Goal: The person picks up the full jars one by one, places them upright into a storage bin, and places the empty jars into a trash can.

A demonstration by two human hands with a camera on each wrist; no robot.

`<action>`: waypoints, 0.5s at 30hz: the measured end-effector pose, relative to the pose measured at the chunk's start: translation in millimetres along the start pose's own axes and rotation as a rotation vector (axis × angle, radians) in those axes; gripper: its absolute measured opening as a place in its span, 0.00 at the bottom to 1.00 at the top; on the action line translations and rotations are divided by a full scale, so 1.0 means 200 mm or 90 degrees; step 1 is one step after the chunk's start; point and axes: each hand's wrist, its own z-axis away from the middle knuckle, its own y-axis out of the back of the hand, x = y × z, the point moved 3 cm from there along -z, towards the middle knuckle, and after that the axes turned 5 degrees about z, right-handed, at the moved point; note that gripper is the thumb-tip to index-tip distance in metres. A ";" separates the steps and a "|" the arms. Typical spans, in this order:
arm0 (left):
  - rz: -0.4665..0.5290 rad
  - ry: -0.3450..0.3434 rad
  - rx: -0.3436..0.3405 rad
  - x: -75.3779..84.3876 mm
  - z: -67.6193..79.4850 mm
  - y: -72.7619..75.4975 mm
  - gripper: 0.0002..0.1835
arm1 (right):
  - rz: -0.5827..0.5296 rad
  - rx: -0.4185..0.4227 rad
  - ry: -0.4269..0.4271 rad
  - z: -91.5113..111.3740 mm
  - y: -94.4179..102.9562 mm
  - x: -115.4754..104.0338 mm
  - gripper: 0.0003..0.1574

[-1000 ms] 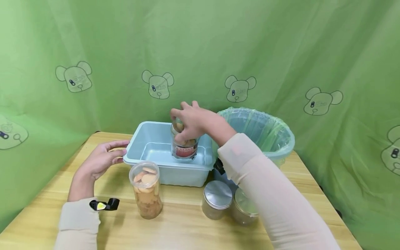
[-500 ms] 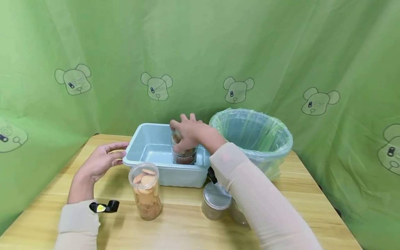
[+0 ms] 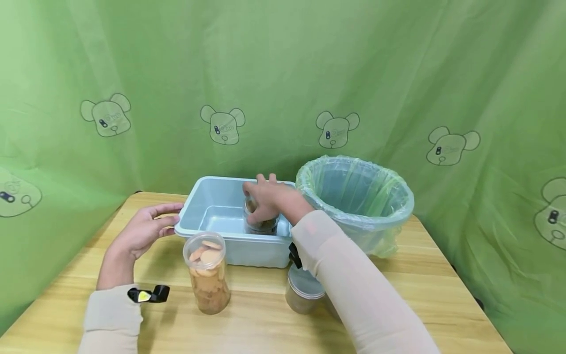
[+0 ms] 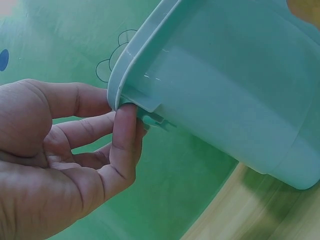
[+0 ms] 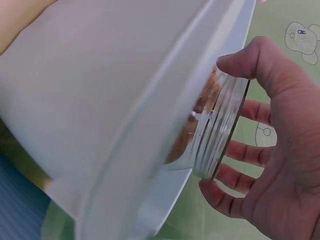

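Observation:
My left hand [image 3: 146,228] pinches the left rim of a light blue plastic basin [image 3: 252,250]. In the left wrist view, the fingers [image 4: 122,140] of that hand bend round the rim's corner. Inside the basin, towards its right end, my right hand [image 3: 269,197] grips a clear jar [image 3: 264,228] from above, near its top. The right wrist view shows the jar's ridged neck [image 5: 220,127] between thumb and fingers, with brown pieces inside the glass. The jar's lower part is hidden behind the basin's front wall.
A tall clear tub of round biscuits [image 3: 210,287] stands before the basin on the wooden table [image 3: 256,319]. A silver-lidded jar [image 3: 302,297] is by my right sleeve, which mostly hides a second one. To the right stands a blue bin with a green liner [image 3: 376,226].
My right hand has lowered the jar deeper into the basin, and its label has dropped out of sight behind the front wall. My left hand keeps its place on the rim.

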 end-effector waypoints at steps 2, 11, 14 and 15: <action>0.000 0.002 0.000 0.00 0.00 0.00 0.28 | 0.000 0.000 0.000 0.00 -0.01 0.00 0.40; -0.001 -0.002 -0.002 -0.01 0.00 0.00 0.28 | -0.027 -0.019 -0.013 0.00 -0.07 -0.01 0.39; -0.003 -0.003 0.000 -0.01 0.00 0.00 0.28 | -0.029 -0.024 -0.018 0.00 -0.07 -0.01 0.39; -0.004 -0.004 0.001 -0.01 0.00 0.00 0.28 | -0.029 -0.025 -0.019 -0.01 -0.07 -0.01 0.39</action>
